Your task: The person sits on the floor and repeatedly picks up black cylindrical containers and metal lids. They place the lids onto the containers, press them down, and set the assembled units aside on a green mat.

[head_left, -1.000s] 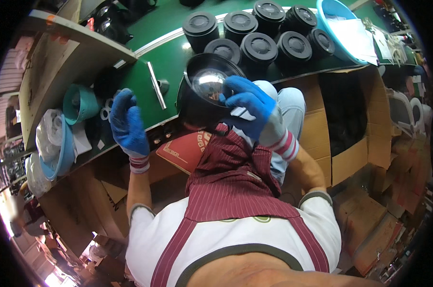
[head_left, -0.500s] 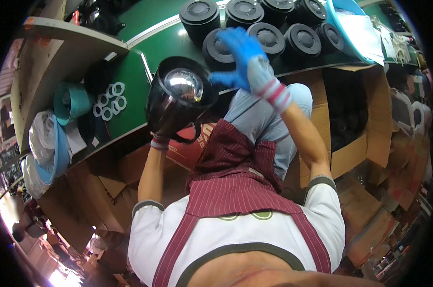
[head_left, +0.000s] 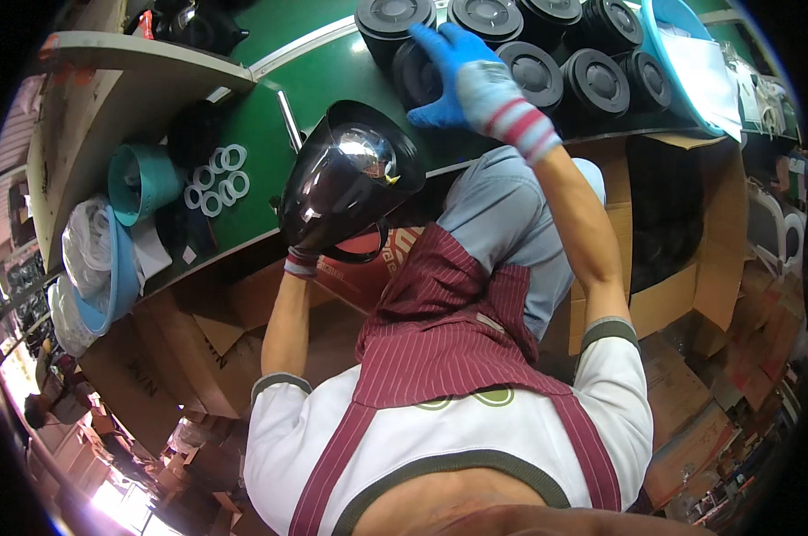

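A glossy black jug (head_left: 328,192) with a loop handle is tilted in front of me, its wide mouth turned up to the right and its shiny inside showing. My left hand (head_left: 302,261) holds it from underneath; only the striped glove cuff shows, and the fingers are hidden behind the jug. In a blue-coated glove, my right hand (head_left: 462,85) is open, thumb and fingers spread. It reaches over the nearest left of several round black lidded containers (head_left: 419,79); whether it touches that container I cannot tell.
White rings (head_left: 216,183) lie on the green bench (head_left: 256,152) at left, near a teal cup (head_left: 140,183) and a blue basin (head_left: 122,277) with plastic bags. A blue tub (head_left: 681,54) with papers stands at far right. An open cardboard box (head_left: 658,299) is below the bench.
My right hand has moved slightly right, its fingers now at the nearest left container. The jug has tipped further to the right in my left hand. The whole view has shifted a little.
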